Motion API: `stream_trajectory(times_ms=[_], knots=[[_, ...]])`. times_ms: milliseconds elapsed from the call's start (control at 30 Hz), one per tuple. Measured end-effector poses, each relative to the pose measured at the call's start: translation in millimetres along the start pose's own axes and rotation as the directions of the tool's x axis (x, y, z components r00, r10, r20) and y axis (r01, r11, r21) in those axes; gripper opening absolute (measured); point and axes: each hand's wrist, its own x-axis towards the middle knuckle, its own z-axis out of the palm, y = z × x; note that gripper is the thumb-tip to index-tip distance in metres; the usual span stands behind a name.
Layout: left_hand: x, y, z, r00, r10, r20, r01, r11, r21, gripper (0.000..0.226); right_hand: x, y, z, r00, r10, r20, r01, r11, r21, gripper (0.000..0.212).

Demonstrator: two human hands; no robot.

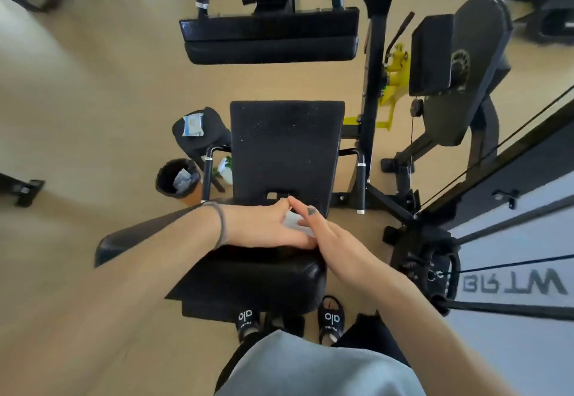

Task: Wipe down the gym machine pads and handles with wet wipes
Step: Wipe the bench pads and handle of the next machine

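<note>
While both hands meet at frame centre, the left hand (264,224) and right hand (326,237) pinch a crumpled white wet wipe (295,224) between them above the flat black vinyl seat pad (285,144), whose long axis runs up the frame over tan flooring (93,85); a wipes pack (192,124) lies centre-left.

The seat pad (284,147) is black, flecked with small pale specks. The wipe (295,223) between the two hands is white. The packet of wipes (193,124) is white and light blue, lying on a black round pad (214,134). The bin (177,178) is black with an orange-tan lower part. The lever (394,81) is bright yellow. The floor (93,100) is tan. The sandals (330,319) are black with white lettering. A grey band (221,224) circles the left wrist.
</note>
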Motion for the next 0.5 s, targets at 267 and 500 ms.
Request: stream_trajectory(times_ms=[267,500], knots=[[-70,-80,12,0.638,-0.1,-0.764,0.048,0.995,-0.091,0.026,28,-75,25,0.893,0.119,0.435,0.182,0.787,-0.59,0.044],[-67,-95,9,0.525,-0.062,-0.849,0.036,0.998,-0.051,0.024,79,-82,30,0.862,0.27,0.428,-0.008,0.853,-0.522,0.039]])
